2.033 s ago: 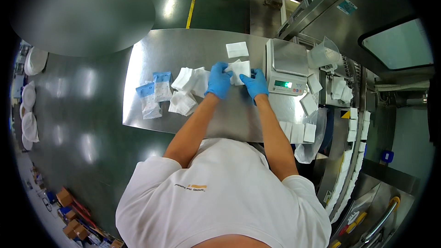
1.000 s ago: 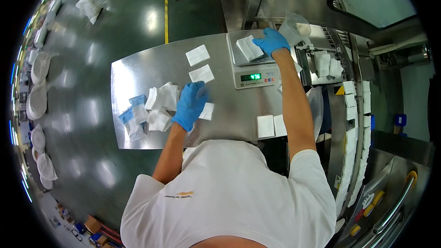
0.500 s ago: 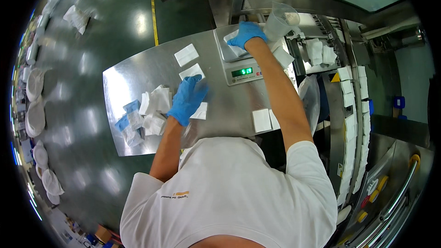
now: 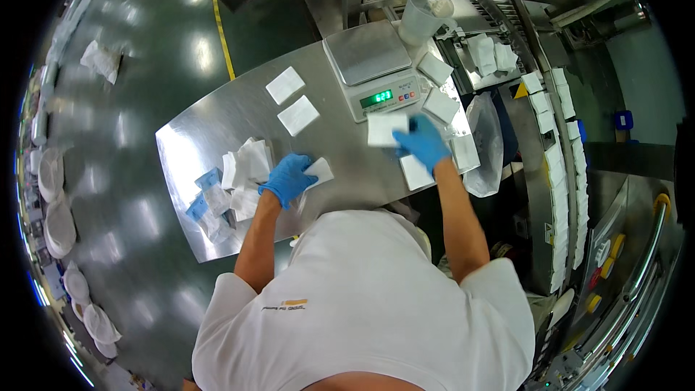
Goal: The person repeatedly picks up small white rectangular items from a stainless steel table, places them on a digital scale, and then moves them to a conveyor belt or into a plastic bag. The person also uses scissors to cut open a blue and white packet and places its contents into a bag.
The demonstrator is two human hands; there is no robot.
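Note:
My right hand (image 4: 423,141), in a blue glove, pinches a flat white packet (image 4: 386,130) over the table, just in front of the digital scale (image 4: 368,55). The scale has a metal pan and a lit green display. My left hand (image 4: 289,179), also gloved in blue, is closed on the edge of another small white packet (image 4: 321,170). Left of it lies a heap of white packets (image 4: 250,166) with some blue-and-clear wrappers (image 4: 208,199). Farther up the table lie two single packets, one far (image 4: 285,85) and one nearer (image 4: 298,115).
Several white packets (image 4: 440,105) lie right of the scale, near a clear plastic jug (image 4: 423,14). A clear plastic bag (image 4: 483,148) hangs off the table's right edge. Beyond it stands a conveyor machine (image 4: 550,174) lined with white packets. The steel table (image 4: 195,130) has a curved left edge.
My right hand has come back from the scale pan toward me with a white packet. My left hand has moved nearer me, from one flat packet to a closer one. The display reading has changed.

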